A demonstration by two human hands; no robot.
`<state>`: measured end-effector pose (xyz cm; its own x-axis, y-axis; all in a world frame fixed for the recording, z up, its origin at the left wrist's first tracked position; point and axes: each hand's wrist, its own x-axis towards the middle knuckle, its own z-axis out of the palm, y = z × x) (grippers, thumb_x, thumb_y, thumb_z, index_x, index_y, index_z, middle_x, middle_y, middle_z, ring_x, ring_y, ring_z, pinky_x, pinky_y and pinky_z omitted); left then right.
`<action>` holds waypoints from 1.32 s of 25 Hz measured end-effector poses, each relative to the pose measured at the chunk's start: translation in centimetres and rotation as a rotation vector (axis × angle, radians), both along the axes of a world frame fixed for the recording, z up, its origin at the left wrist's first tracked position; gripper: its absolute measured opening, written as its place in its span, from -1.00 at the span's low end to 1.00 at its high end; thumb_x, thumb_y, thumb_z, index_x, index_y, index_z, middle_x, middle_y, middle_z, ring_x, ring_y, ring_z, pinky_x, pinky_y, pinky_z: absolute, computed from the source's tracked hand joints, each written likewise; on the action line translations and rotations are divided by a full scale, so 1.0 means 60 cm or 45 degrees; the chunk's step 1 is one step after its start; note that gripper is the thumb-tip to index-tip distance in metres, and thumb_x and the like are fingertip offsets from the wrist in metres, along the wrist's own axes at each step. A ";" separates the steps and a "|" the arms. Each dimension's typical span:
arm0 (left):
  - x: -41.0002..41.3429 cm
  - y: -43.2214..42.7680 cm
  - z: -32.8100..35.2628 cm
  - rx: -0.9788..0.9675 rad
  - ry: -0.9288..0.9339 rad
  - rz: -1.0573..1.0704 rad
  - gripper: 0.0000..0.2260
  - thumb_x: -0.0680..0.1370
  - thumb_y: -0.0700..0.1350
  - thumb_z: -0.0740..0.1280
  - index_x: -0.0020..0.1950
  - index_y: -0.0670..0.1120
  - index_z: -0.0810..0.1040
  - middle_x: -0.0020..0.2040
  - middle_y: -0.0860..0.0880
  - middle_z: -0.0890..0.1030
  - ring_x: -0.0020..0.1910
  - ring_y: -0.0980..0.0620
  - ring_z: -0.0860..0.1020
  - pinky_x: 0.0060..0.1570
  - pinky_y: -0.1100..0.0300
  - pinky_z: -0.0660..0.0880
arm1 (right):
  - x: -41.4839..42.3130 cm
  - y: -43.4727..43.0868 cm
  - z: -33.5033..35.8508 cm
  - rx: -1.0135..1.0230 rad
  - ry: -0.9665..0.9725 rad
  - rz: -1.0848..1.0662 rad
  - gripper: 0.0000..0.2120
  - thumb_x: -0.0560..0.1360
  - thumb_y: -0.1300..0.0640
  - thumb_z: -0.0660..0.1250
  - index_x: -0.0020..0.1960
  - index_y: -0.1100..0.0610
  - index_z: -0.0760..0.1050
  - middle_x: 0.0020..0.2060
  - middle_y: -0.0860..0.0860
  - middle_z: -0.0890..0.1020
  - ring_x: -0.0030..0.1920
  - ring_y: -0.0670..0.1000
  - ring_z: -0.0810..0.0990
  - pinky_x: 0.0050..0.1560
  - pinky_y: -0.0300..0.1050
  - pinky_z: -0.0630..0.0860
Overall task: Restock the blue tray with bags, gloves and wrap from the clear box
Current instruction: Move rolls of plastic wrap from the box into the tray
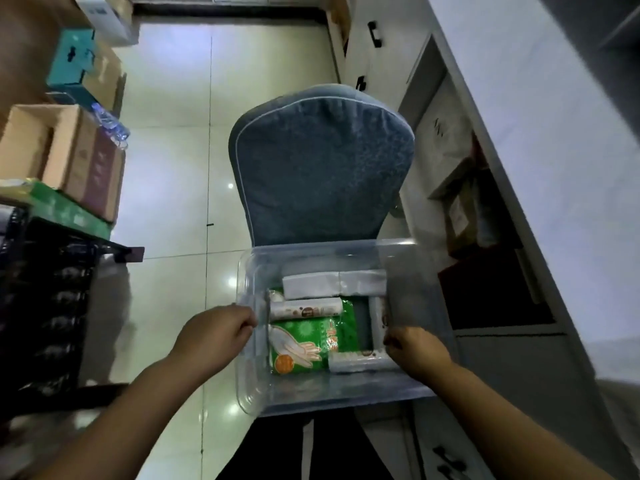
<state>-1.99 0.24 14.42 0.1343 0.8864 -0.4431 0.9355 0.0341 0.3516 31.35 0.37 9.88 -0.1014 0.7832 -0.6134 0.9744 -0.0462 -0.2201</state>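
I hold the clear box point(256, 386) in front of me above the seat of a blue chair. My left hand point(216, 336) grips its left rim and my right hand point(414, 349) grips its right rim. Inside lie a green pack of gloves point(311, 341), a white roll point(304, 308) across its top, another roll point(360, 362) near my right hand, and two white packs point(332, 284) along the far wall. No blue tray is in view.
The blue padded chair point(322, 168) stands straight ahead, its back facing away. Cardboard boxes point(69, 157) and a dark rack point(45, 306) fill the left. White cabinets and a counter point(519, 133) run along the right. Glossy floor tiles point(173, 168) lie between.
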 end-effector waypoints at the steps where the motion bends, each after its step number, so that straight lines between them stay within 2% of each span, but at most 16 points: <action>1: 0.006 0.001 -0.011 -0.009 0.013 -0.006 -0.85 0.52 -0.05 0.23 -0.03 0.09 0.58 -0.07 0.07 0.65 -0.14 0.05 0.56 -0.22 0.20 0.46 | 0.004 0.007 -0.026 -0.077 -0.008 0.002 -0.78 0.52 0.08 0.22 0.10 0.07 0.56 0.09 0.10 0.64 0.07 0.14 0.58 -0.06 -0.10 0.49; 3: 0.019 0.002 -0.036 -0.032 0.015 0.031 -0.86 0.52 -0.04 0.24 -0.01 0.08 0.58 -0.05 0.06 0.66 -0.11 0.03 0.57 -0.22 0.19 0.46 | 0.019 0.023 -0.082 -0.207 -0.049 0.015 -0.76 0.53 0.13 0.20 0.15 0.12 0.53 0.16 0.14 0.59 0.13 0.15 0.55 0.04 -0.08 0.48; 8: 0.065 -0.011 -0.111 -0.111 0.026 0.130 -0.86 0.52 -0.02 0.25 0.01 0.10 0.58 -0.02 0.08 0.66 -0.05 0.02 0.58 -0.21 0.18 0.43 | 0.052 0.051 -0.221 -0.476 -0.163 0.305 -0.67 0.56 0.19 0.13 0.31 0.22 0.33 0.32 0.21 0.39 0.28 0.17 0.41 0.20 -0.08 0.39; 10: 0.079 -0.020 -0.130 -0.152 0.013 0.121 -0.85 0.52 -0.03 0.24 0.02 0.10 0.57 -0.03 0.07 0.66 -0.03 0.01 0.58 -0.17 0.14 0.48 | 0.058 0.048 -0.252 -0.573 -0.225 0.347 -0.57 0.56 0.15 0.16 0.40 0.22 0.21 0.36 0.23 0.35 0.31 0.20 0.39 0.24 -0.05 0.37; 12: 0.094 -0.026 -0.147 -0.191 0.000 0.125 -0.83 0.52 -0.03 0.24 0.04 0.10 0.57 -0.01 0.08 0.65 0.00 0.02 0.57 -0.13 0.15 0.48 | 0.065 0.045 -0.272 -0.613 -0.288 0.425 -0.46 0.53 0.06 0.25 0.41 0.23 0.19 0.35 0.23 0.37 0.31 0.20 0.38 0.25 -0.04 0.38; 14: 0.107 -0.029 -0.158 -0.211 -0.004 0.121 -0.83 0.52 -0.02 0.24 0.06 0.11 0.56 0.01 0.09 0.65 0.02 0.04 0.56 -0.13 0.19 0.44 | 0.069 0.048 -0.277 -0.543 -0.332 0.580 -0.40 0.45 -0.06 0.34 0.36 0.24 0.29 0.29 0.22 0.43 0.29 0.19 0.36 0.25 -0.04 0.38; 17: 0.124 -0.020 -0.159 -0.215 -0.016 0.127 -0.82 0.52 -0.02 0.24 0.08 0.11 0.56 0.02 0.07 0.65 0.04 0.02 0.56 -0.11 0.17 0.44 | 0.068 0.055 -0.262 -0.354 -0.225 0.747 -0.45 0.43 -0.17 0.31 0.24 0.19 0.40 0.22 0.16 0.47 0.25 0.17 0.34 0.20 0.00 0.35; 21: 0.136 -0.003 -0.148 -0.134 0.058 -0.077 -0.76 0.48 -0.06 0.29 0.14 0.05 0.53 0.10 0.00 0.62 0.08 -0.05 0.54 -0.03 0.11 0.48 | 0.034 0.071 -0.212 -0.100 0.103 0.725 -0.48 0.35 -0.21 0.34 0.16 0.10 0.44 0.09 0.08 0.52 0.12 0.12 0.41 0.08 -0.03 0.33; 24: 0.129 0.009 -0.143 -0.008 0.081 -0.282 -0.53 0.34 -0.03 0.45 0.24 -0.03 0.49 0.23 -0.05 0.56 0.20 -0.08 0.50 0.16 0.07 0.45 | -0.016 0.083 -0.175 0.062 0.405 0.687 -0.48 0.29 -0.14 0.43 0.14 0.13 0.49 0.00 0.10 0.55 0.03 0.13 0.45 0.01 -0.04 0.35; 26: 0.112 0.022 -0.145 0.016 0.099 -0.298 -0.43 0.30 0.01 0.48 0.28 -0.05 0.46 0.25 -0.07 0.54 0.21 -0.09 0.50 0.20 0.04 0.42 | -0.050 0.096 -0.165 0.133 0.565 0.622 -0.49 0.26 -0.08 0.49 0.11 0.15 0.51 -0.03 0.12 0.57 -0.02 0.13 0.47 -0.03 -0.03 0.39; 28: 0.090 0.038 -0.149 0.008 0.152 -0.267 -0.44 0.35 0.06 0.45 0.31 -0.02 0.41 0.23 -0.05 0.55 0.17 -0.07 0.51 0.19 0.04 0.40 | -0.080 0.109 -0.171 0.165 0.654 0.574 -0.48 0.24 -0.03 0.52 0.12 0.15 0.51 -0.03 0.12 0.58 -0.02 0.12 0.47 -0.05 -0.02 0.42; 30: 0.069 0.053 -0.152 0.088 0.260 -0.302 -0.50 0.37 0.07 0.43 0.26 -0.01 0.44 0.15 -0.06 0.60 0.09 -0.08 0.54 0.10 0.03 0.43 | -0.104 0.120 -0.193 0.191 0.676 0.536 -0.43 0.24 -0.03 0.54 0.17 0.15 0.50 0.00 0.11 0.58 0.00 0.11 0.48 -0.03 -0.03 0.42; 33: 0.027 0.068 -0.150 0.184 0.417 -0.281 -0.53 0.30 -0.01 0.49 0.15 -0.09 0.51 -0.01 -0.13 0.63 -0.06 -0.16 0.56 -0.07 0.00 0.45 | -0.120 0.136 -0.253 0.237 0.588 0.348 -0.38 0.25 -0.04 0.54 0.22 0.15 0.46 0.04 0.14 0.59 0.06 0.14 0.49 0.03 -0.02 0.42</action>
<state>-0.38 4.32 5.42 0.2003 0.9085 -0.3667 0.9781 -0.2073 0.0208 24.18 8.53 -5.27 -0.5410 0.7812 -0.3115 0.7459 0.2747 -0.6067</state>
